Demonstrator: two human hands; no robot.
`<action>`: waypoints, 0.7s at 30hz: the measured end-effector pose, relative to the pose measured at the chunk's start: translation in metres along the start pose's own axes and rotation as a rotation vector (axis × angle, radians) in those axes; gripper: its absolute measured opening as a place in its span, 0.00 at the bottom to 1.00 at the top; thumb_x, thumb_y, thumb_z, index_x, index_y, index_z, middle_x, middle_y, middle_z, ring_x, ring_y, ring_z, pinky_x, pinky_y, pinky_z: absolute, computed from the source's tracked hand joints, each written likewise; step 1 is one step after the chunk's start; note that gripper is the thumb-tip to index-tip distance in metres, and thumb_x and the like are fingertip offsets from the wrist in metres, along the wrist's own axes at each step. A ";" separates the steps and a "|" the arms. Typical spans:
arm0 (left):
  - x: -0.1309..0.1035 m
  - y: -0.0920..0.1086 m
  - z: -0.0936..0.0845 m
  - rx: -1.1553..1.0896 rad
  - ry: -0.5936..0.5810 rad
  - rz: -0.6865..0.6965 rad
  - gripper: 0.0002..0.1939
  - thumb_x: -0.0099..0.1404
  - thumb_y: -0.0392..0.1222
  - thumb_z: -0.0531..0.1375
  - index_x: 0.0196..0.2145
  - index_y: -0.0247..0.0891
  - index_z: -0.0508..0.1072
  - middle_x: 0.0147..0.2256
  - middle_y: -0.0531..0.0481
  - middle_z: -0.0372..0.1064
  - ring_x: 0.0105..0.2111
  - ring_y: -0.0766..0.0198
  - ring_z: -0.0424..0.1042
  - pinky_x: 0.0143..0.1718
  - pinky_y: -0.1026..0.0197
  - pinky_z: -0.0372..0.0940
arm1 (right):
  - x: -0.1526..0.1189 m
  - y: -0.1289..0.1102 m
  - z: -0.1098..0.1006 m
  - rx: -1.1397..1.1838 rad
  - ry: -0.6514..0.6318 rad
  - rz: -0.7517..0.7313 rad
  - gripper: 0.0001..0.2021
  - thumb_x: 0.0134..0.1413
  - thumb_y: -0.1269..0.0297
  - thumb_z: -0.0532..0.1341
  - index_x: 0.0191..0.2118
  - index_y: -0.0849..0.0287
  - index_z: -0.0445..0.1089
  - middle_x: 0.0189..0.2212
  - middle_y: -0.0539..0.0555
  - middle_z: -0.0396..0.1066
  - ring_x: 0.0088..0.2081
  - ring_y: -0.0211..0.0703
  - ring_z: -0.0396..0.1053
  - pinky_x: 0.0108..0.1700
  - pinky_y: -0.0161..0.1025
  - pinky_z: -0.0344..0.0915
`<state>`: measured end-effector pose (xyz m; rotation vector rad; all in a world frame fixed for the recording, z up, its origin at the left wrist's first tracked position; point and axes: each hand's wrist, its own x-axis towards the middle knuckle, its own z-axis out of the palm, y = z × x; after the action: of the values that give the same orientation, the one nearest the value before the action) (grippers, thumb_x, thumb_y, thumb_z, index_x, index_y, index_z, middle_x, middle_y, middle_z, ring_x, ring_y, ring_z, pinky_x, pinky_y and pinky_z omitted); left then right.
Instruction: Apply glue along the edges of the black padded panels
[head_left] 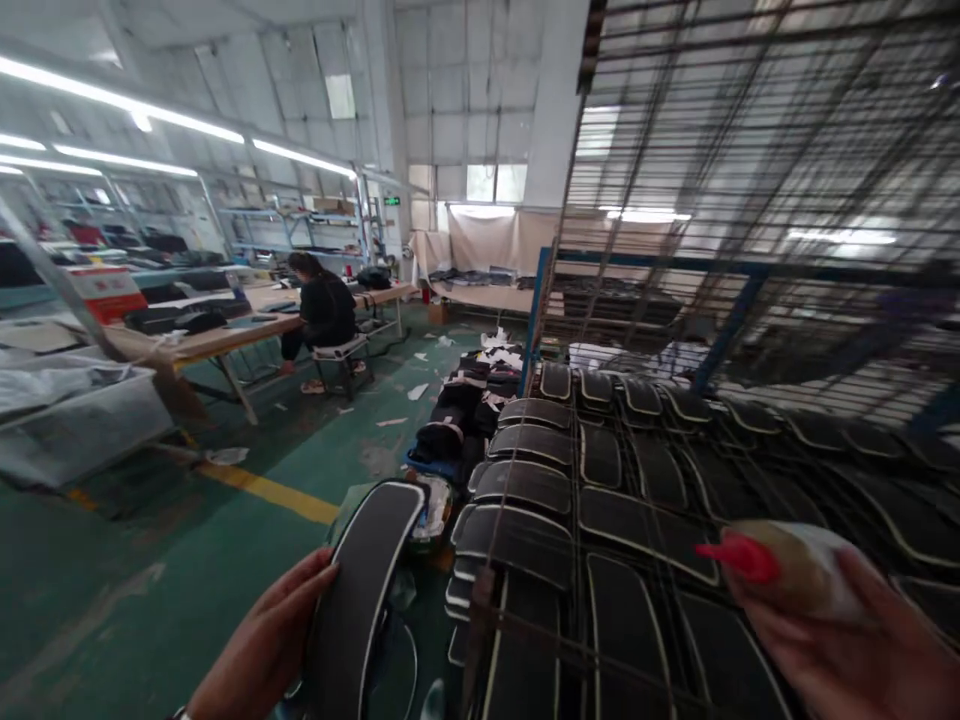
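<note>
My left hand grips the left edge of a long, curved dark panel with a pale rim, held upright at the lower middle. At the lower right, my right hand is wrapped round a squeeze bottle with a red nozzle that points left; both are somewhat blurred. The bottle is over a wire rack covered with rows of similar dark panels with light edges. The held panel is left of the rack, apart from the bottle.
Raised wire shelves on a blue frame slant over the right side. Bundles of dark pieces lie on the floor beside the rack. A seated person is at a work table; a translucent bin stands at left.
</note>
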<state>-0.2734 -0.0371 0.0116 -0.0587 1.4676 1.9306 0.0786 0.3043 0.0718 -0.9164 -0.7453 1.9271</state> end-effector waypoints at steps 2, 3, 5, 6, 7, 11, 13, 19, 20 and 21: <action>-0.030 0.001 0.033 0.056 -0.123 -0.043 0.24 0.43 0.43 0.75 0.40 0.45 0.77 0.33 0.53 0.80 0.30 0.56 0.78 0.32 0.58 0.73 | -0.010 -0.009 0.019 0.112 -0.026 0.090 0.19 0.43 0.59 0.74 0.44 0.47 0.75 0.42 0.60 0.75 0.34 0.50 0.75 0.22 0.36 0.70; -0.042 0.000 0.047 0.099 -0.196 -0.051 0.22 0.45 0.44 0.74 0.40 0.46 0.78 0.33 0.52 0.80 0.30 0.56 0.78 0.33 0.58 0.73 | -0.015 -0.013 0.029 0.155 -0.056 0.071 0.21 0.38 0.63 0.76 0.42 0.50 0.76 0.41 0.59 0.75 0.34 0.51 0.75 0.21 0.35 0.70; -0.062 -0.003 0.069 0.236 -0.372 -0.035 0.18 0.51 0.44 0.72 0.41 0.46 0.79 0.35 0.51 0.80 0.34 0.55 0.78 0.37 0.58 0.73 | -0.021 -0.020 0.046 0.167 -0.162 0.045 0.24 0.33 0.60 0.80 0.40 0.54 0.76 0.38 0.57 0.76 0.33 0.52 0.74 0.21 0.36 0.73; -0.068 -0.004 0.077 0.324 -0.464 -0.025 0.16 0.53 0.45 0.71 0.40 0.45 0.79 0.36 0.50 0.80 0.36 0.54 0.78 0.38 0.58 0.73 | -0.023 -0.023 0.050 0.166 -0.209 0.021 0.24 0.32 0.58 0.81 0.39 0.54 0.76 0.37 0.56 0.76 0.33 0.51 0.74 0.24 0.37 0.75; -0.073 -0.005 0.084 0.410 -0.546 -0.021 0.15 0.53 0.46 0.70 0.40 0.44 0.80 0.37 0.49 0.80 0.37 0.53 0.78 0.38 0.57 0.73 | -0.023 -0.026 0.052 0.155 -0.261 -0.006 0.23 0.33 0.58 0.81 0.38 0.54 0.76 0.36 0.55 0.76 0.32 0.50 0.74 0.25 0.38 0.76; -0.082 -0.009 0.106 0.622 -0.647 -0.028 0.15 0.53 0.49 0.69 0.40 0.50 0.80 0.36 0.51 0.80 0.33 0.52 0.76 0.34 0.56 0.73 | -0.022 -0.031 0.039 0.044 -0.457 -0.106 0.17 0.44 0.55 0.78 0.37 0.55 0.77 0.31 0.53 0.75 0.27 0.46 0.72 0.23 0.37 0.75; -0.085 -0.010 0.116 0.665 -0.703 -0.043 0.14 0.53 0.49 0.69 0.40 0.50 0.80 0.36 0.51 0.80 0.33 0.53 0.76 0.34 0.57 0.72 | -0.023 -0.033 0.030 0.004 -0.517 -0.141 0.15 0.47 0.54 0.77 0.37 0.56 0.78 0.30 0.53 0.74 0.27 0.46 0.71 0.22 0.35 0.73; -0.094 -0.010 0.143 0.752 -0.861 -0.059 0.13 0.59 0.50 0.65 0.40 0.43 0.80 0.36 0.49 0.78 0.35 0.58 0.74 0.36 0.61 0.68 | -0.028 -0.041 0.016 -0.020 -0.575 -0.217 0.13 0.49 0.57 0.76 0.38 0.56 0.79 0.30 0.52 0.74 0.29 0.42 0.71 0.28 0.32 0.73; -0.095 -0.010 0.145 0.760 -0.869 -0.057 0.13 0.59 0.50 0.65 0.39 0.43 0.80 0.36 0.49 0.78 0.34 0.58 0.74 0.36 0.61 0.68 | -0.028 -0.042 0.015 -0.025 -0.583 -0.226 0.13 0.50 0.57 0.76 0.37 0.56 0.79 0.29 0.52 0.74 0.29 0.42 0.71 0.28 0.32 0.73; -0.095 -0.010 0.147 0.765 -0.877 -0.055 0.12 0.59 0.50 0.65 0.38 0.43 0.80 0.35 0.49 0.78 0.34 0.58 0.74 0.35 0.61 0.68 | -0.028 -0.042 0.013 -0.031 -0.588 -0.235 0.12 0.50 0.57 0.76 0.37 0.56 0.79 0.29 0.52 0.73 0.29 0.41 0.70 0.29 0.32 0.73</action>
<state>-0.1432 0.0439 0.0969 0.9490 1.4096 0.9880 0.0966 0.2970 0.1206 -0.2465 -1.1647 1.9836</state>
